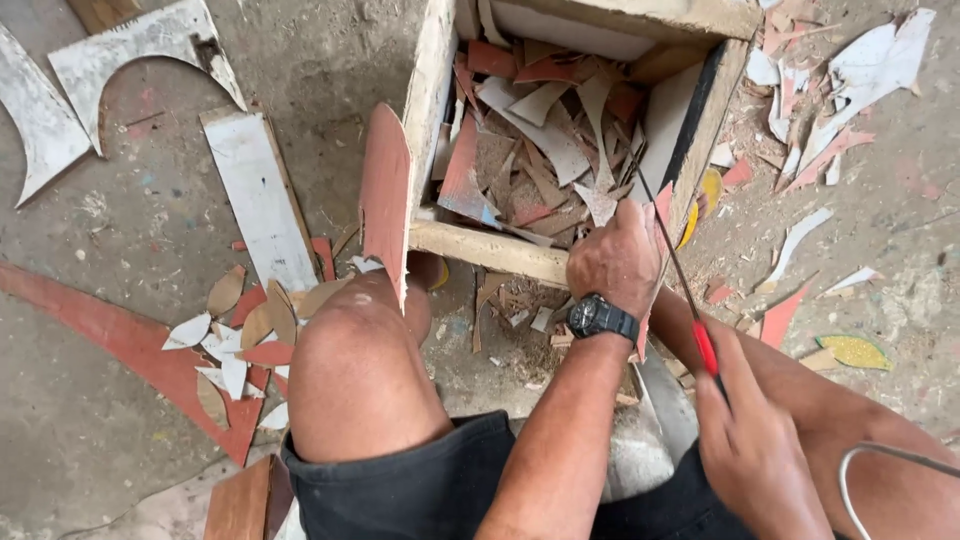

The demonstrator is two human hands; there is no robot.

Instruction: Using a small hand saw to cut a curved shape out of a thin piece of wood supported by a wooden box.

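The right hand (755, 450) is clenched round the handle of a thin saw (672, 255) with a red band; its blade slants up towards the wooden box (440, 95); the left hand (615, 262) closes its grip on a small red-and-white piece (662, 203) at the box's near rim, just beside the blade; scraps (545, 140) fill the box.

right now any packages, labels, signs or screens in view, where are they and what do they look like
Only one screen-like thing shows; no packages, labels or signs.
Wristwatch: on the left hand wrist, near the wooden box front edge; black, round dark face, too small to make out.
The wooden box holds only red, white and brown offcuts, no printed packaging.
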